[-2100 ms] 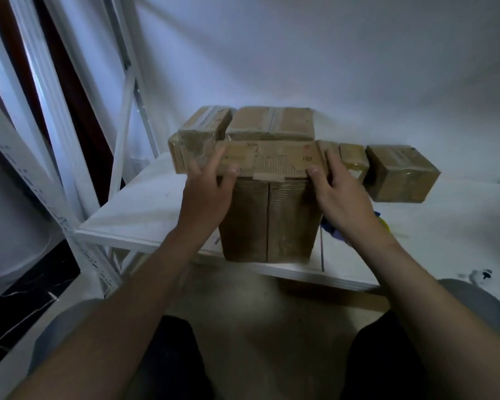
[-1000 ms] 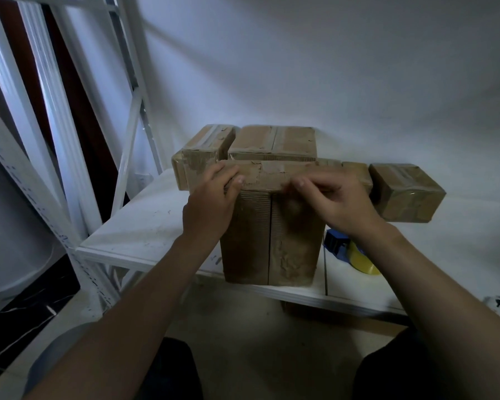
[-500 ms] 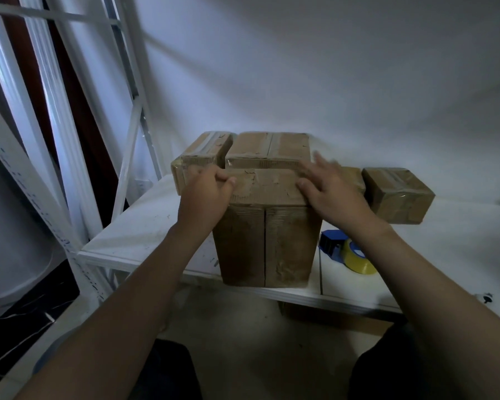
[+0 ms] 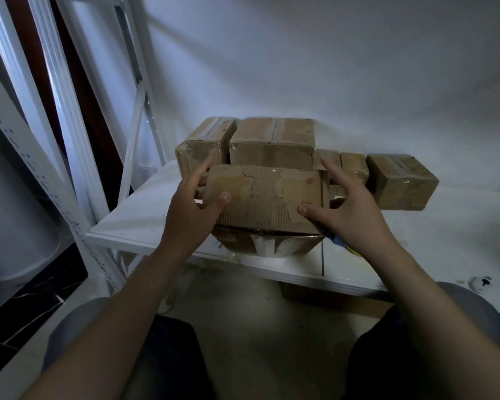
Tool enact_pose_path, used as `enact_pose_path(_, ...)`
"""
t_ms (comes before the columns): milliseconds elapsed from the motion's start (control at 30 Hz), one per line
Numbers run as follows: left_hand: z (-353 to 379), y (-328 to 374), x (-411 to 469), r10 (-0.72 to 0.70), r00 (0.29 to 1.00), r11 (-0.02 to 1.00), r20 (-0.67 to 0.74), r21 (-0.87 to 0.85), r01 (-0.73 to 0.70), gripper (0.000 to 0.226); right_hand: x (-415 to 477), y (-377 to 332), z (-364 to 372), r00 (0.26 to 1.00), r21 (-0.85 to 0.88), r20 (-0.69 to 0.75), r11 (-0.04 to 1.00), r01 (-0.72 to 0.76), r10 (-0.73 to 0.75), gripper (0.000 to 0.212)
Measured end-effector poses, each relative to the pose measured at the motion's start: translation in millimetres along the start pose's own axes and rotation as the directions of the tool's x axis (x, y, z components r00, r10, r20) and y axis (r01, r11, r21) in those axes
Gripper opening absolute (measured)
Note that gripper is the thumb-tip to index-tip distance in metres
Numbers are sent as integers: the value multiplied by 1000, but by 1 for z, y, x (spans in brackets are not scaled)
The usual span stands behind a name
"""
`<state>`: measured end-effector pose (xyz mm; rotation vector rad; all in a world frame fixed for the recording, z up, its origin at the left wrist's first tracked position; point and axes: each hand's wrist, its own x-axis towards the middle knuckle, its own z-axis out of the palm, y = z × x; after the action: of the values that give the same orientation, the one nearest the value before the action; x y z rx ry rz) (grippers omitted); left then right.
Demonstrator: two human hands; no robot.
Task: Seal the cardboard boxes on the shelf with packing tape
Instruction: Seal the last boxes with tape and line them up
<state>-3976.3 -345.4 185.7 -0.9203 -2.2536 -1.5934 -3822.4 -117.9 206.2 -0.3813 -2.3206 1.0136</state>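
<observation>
Both hands gripped the box point(image 4: 272, 194): left hand point(image 4: 191, 203) at its left end, right hand point(image 4: 350, 209) at its right end, thumbs on its near face, fingers spread behind. It sat tilted between them on the shelf point(image 4: 145, 226), other boxes point(image 4: 272, 142) just behind it.

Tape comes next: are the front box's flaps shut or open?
Shut: the front box shows a flat closed top, held at its ends by left hand and right hand.

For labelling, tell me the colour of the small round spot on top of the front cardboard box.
Faded red spot on brown cardboard box; head view.
</observation>
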Motion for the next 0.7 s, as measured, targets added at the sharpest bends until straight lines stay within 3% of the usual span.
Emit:
enact_pose_path(133, -3, 1, -5, 61, 998, 998, -24, -4, -61, 63, -5, -9, -3, 998, -44, -48, 998, 47, -49, 97)
enact_pose_path(333, -17, 13, 8, 171, 978, 985, -119, 20, -170, 63, -1, -15, 4, 983, 25, -109, 989, 148, -144, 91)
enact_pose_path(700, -28, 34, 19, 195, 971, 980, -136, 4, -197, 60, 6, -27, -2, 967, 57, -161, 976, 210, -199, 85)
